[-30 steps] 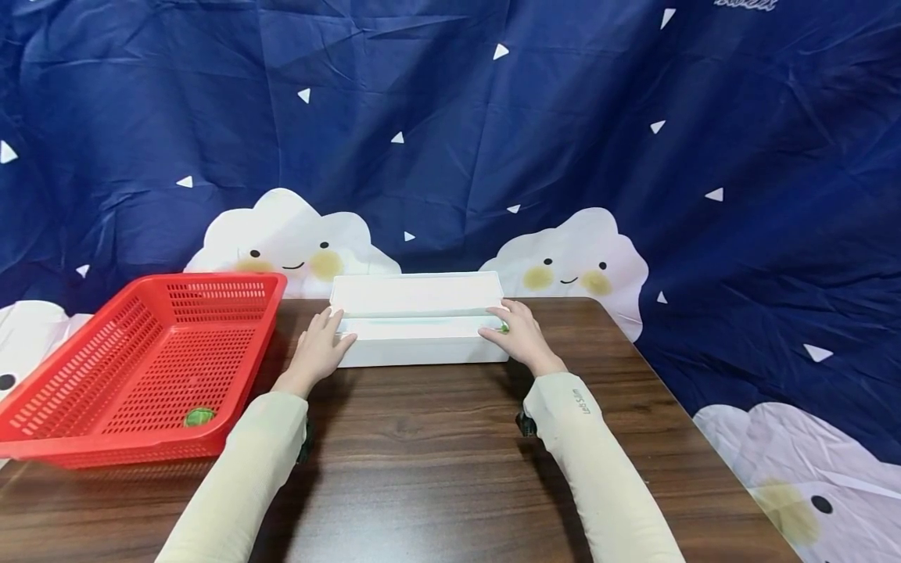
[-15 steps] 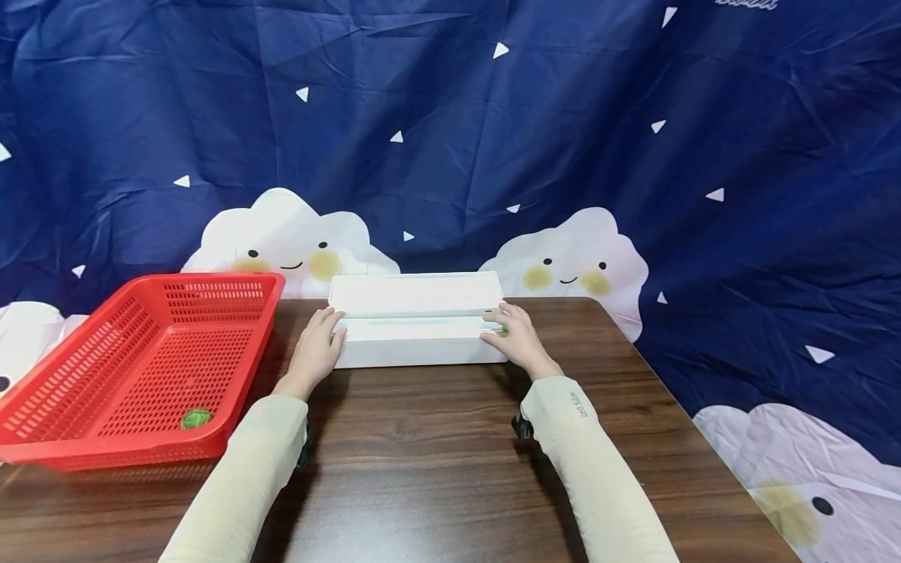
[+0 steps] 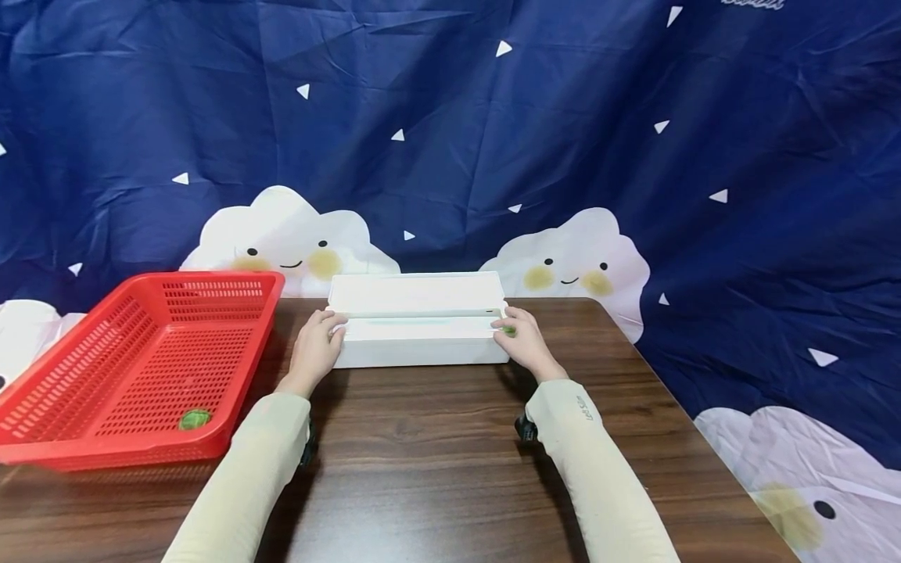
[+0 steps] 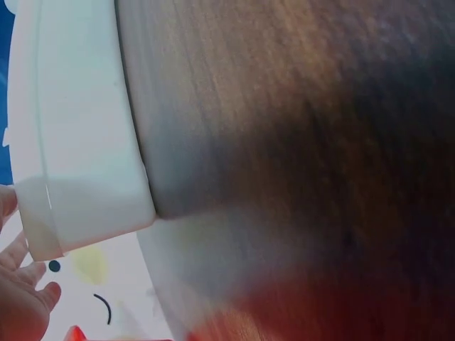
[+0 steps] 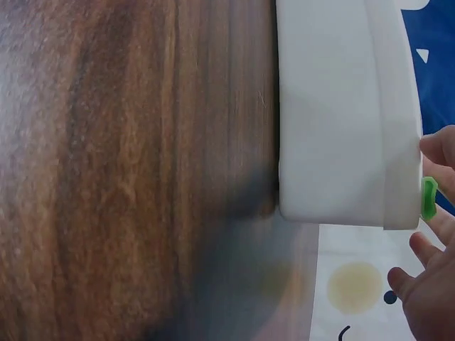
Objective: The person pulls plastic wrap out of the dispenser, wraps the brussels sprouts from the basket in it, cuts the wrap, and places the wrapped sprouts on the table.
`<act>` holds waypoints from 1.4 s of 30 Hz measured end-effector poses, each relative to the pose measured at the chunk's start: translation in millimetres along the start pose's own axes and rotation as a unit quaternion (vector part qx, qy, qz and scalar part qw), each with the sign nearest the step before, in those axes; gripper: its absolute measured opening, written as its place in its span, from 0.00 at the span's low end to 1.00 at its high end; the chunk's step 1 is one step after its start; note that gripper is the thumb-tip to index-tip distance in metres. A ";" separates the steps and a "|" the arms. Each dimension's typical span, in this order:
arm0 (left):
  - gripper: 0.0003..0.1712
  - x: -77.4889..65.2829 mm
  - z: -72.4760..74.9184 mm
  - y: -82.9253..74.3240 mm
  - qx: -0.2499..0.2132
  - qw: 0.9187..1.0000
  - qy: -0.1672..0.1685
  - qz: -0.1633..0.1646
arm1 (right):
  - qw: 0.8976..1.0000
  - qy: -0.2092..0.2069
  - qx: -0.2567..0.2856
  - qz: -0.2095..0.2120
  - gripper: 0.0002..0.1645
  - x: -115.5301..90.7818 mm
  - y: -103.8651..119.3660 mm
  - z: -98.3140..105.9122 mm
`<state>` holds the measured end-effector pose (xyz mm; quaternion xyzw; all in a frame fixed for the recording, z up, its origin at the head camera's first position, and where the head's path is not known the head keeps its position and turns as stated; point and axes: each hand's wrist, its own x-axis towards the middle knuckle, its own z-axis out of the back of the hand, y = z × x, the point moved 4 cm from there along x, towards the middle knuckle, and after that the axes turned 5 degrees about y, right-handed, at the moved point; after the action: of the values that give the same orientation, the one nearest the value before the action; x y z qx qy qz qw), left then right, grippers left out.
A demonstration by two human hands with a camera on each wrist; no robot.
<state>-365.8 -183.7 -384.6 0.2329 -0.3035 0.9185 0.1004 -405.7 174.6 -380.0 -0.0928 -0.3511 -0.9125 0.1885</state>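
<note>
A long white box (image 3: 422,352), shaped like a cling-film dispenser, lies across the far part of the table with its lid (image 3: 415,293) raised at the back. At its left end is my left hand (image 3: 314,348), thumb and fingers at the corner. My right hand (image 3: 524,344) is at the opposite end, its fingers spread about the corner. A small green piece (image 5: 429,198) at that end shows between the right thumb and fingers. In the right wrist view the thumb touches the box's upper edge. Several left fingers (image 4: 28,273) reach past the box end in the left wrist view.
A red slotted plastic basket (image 3: 242,391) stands on the left of the table, with a round green thing (image 3: 194,420) in its near corner. The brown wood-grain table (image 3: 415,461) ends at a blue cloth (image 3: 450,117) with white clouds behind.
My left thumb has drawn back leftward toward the box's corner. My right thumb and fingers have shifted slightly right, uncovering a small dark slot near the lid. The box stays in place.
</note>
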 end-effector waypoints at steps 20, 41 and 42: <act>0.09 1.6 3.5 8.0 -0.031 0.997 -0.003 0.075 | 0.998 -0.057 -0.024 -0.024 0.10 8.2 2.4 -1.4; 0.12 5.0 4.4 9.8 -0.065 0.992 -0.040 0.096 | 0.991 -0.119 0.008 -0.056 0.08 13.4 4.5 -4.1; 0.12 5.4 5.0 9.4 -0.068 0.992 -0.040 0.097 | 0.991 -0.121 0.011 -0.054 0.08 14.0 4.9 -3.7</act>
<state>-371.7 -194.0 -383.2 0.2318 -0.3900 0.8911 0.0137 -416.6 164.9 -375.5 -0.1819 -0.3860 -0.8992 0.0963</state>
